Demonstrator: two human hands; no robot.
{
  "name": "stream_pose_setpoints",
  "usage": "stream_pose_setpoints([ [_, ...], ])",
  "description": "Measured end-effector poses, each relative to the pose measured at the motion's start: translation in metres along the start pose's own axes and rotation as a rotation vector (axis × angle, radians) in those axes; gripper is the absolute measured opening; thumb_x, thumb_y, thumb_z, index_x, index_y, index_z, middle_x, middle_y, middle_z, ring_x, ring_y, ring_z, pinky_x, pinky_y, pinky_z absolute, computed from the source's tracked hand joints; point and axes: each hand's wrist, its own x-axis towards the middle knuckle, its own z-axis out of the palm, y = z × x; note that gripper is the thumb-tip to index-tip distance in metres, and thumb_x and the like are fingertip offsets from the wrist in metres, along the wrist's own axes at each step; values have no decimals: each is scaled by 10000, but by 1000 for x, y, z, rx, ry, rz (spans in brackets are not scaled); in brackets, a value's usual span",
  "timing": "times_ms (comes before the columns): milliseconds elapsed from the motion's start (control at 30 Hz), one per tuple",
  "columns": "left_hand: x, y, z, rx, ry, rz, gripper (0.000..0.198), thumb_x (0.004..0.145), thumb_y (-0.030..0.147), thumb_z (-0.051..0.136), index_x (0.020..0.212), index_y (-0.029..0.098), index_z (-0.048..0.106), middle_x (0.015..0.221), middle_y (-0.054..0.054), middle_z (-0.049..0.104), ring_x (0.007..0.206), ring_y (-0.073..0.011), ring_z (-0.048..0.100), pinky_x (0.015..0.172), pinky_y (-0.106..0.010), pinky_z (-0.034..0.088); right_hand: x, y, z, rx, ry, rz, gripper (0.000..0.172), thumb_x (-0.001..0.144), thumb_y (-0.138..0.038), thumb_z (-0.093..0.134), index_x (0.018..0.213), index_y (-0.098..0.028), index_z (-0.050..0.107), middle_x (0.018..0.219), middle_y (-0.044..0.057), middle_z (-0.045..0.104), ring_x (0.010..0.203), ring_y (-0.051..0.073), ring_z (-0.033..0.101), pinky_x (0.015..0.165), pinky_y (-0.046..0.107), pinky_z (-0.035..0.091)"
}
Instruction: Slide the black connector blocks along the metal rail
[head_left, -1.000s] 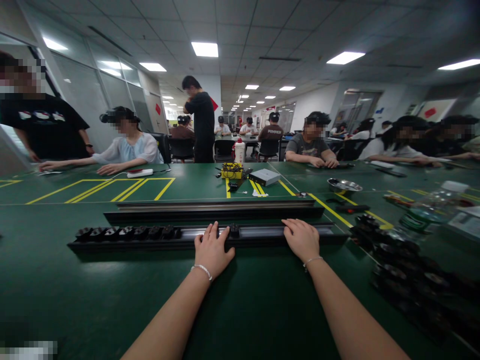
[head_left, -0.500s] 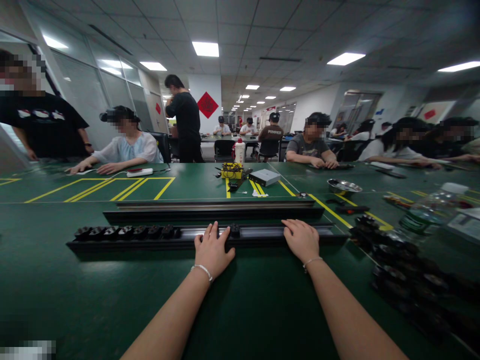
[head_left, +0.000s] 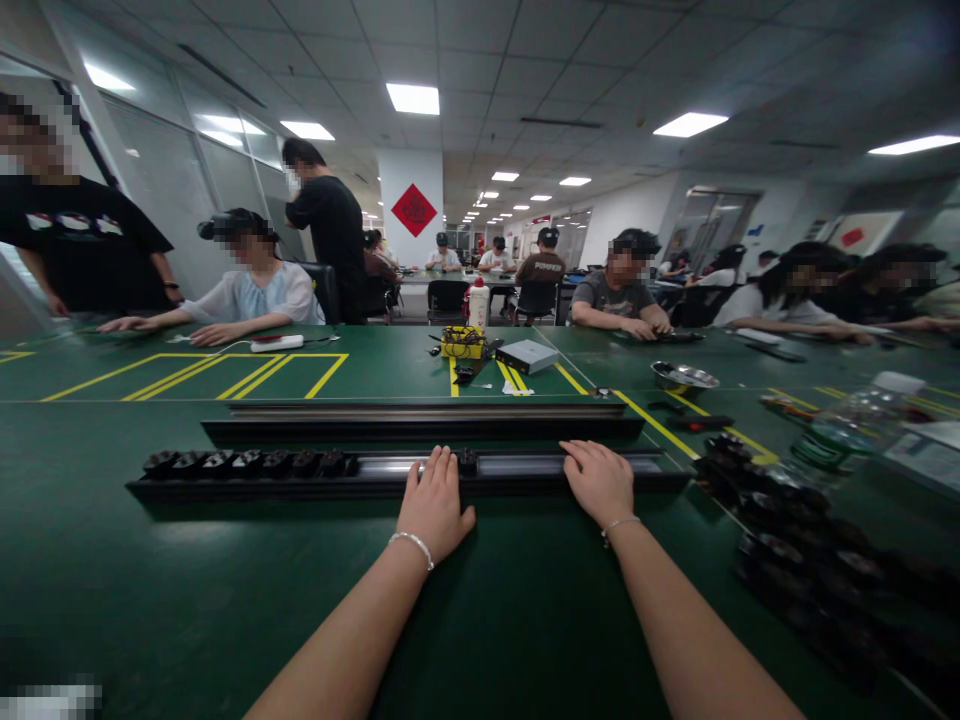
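A long black rail lies across the green table before me, with a pale channel along its top. At its left end sit several small black socket-like blocks in a row. One single black block stands farther along, near the middle. My left hand rests flat over the rail just left of that block, fingers stretched out and thumb apart. Over the right part of the rail lies my right hand, its fingers extended on the channel and holding nothing.
Behind the rail lies a second black rail. To the right are a heap of black blocks, a plastic bottle and a metal bowl. A yellow box with cables and a grey box stand farther back. Several people sit around.
The fingers of my left hand have drawn together and shifted slightly right, beside the single block. My right hand stays about where it was. A standing person in the background has moved left.
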Motion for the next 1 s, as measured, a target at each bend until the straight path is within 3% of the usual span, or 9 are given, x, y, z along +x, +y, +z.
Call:
stream_pose_setpoints([
  [100, 0, 2, 1, 10, 5, 18, 717, 735, 454, 457, 1334, 83, 325, 1447, -141, 289, 1349, -245, 192, 1093, -394, 159, 0, 0, 1, -6, 17, -7, 375, 822, -297, 353, 1077, -312, 627, 1177, -17, 603, 1134, 191, 465, 934, 382, 289],
  [467, 1, 0, -2, -50, 9, -11, 644, 735, 455, 479, 1279, 123, 385, 1430, -131, 326, 1332, -248, 240, 1063, -391, 222, 1, 1, 3, 10, 21, -3, 374, 819, -301, 357, 1074, -310, 631, 1171, -20, 607, 1129, 193, 465, 940, 377, 282],
  [1000, 1, 0, -7, -49, 14, 16, 588, 739, 454, 456, 1262, 191, 393, 1427, -41, 354, 1319, -215, 266, 1014, -422, 283, 0, 2, 3, 24, 23, 3, 370, 817, -301, 354, 1062, -305, 631, 1168, -27, 610, 1130, 186, 465, 938, 381, 270],
])
